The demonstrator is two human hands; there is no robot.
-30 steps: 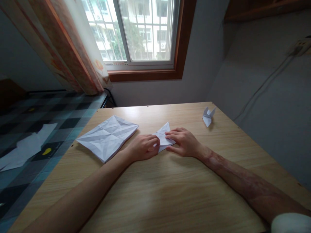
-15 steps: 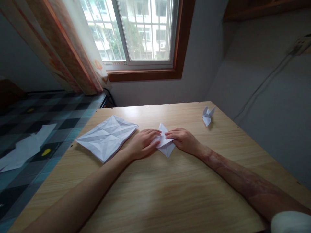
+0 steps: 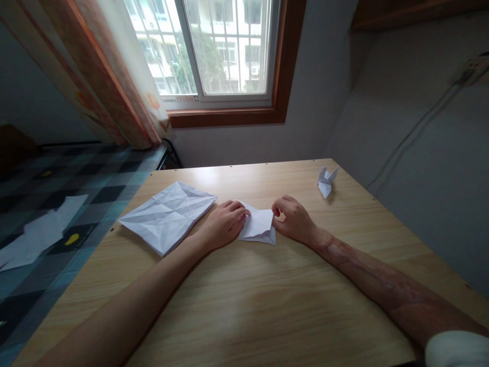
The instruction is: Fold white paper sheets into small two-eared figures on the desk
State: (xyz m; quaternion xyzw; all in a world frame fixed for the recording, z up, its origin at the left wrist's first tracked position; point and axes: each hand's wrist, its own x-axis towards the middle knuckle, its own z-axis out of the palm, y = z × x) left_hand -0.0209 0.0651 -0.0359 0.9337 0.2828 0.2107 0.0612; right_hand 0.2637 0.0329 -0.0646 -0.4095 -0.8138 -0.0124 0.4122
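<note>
A crooked crease looks like the main danger here: the upper layer of the folded paper [image 3: 262, 220] is seen lying unevenly over the layer beneath, its near edge a little wavy. Should one side be tugged harder than the other, the layers could be skewed; should a thin corner be pulled too sharply, it could be torn or crumpled. And with little weight in it, the piece could be slid across the smooth wooden table [image 3: 237, 306] if the left side is not kept pinned.

Now to the hands — the left hand [image 3: 225, 223] is laid low, fingers bent and drawn together, their tips set on the paper's left edge; whether the edge is pinched by the thumb cannot be made out. On the other side, the right hand [image 3: 293, 218] is curled, thumb and forefinger rounded into a ring, the right edge apparently nipped at their tips.

The paper is placed mid-table, between both hands — just beside the left one, creased sheets [image 3: 171, 211] are spread; farther off, towards the right corner, a small folded figure [image 3: 326, 184] is stood.
</note>
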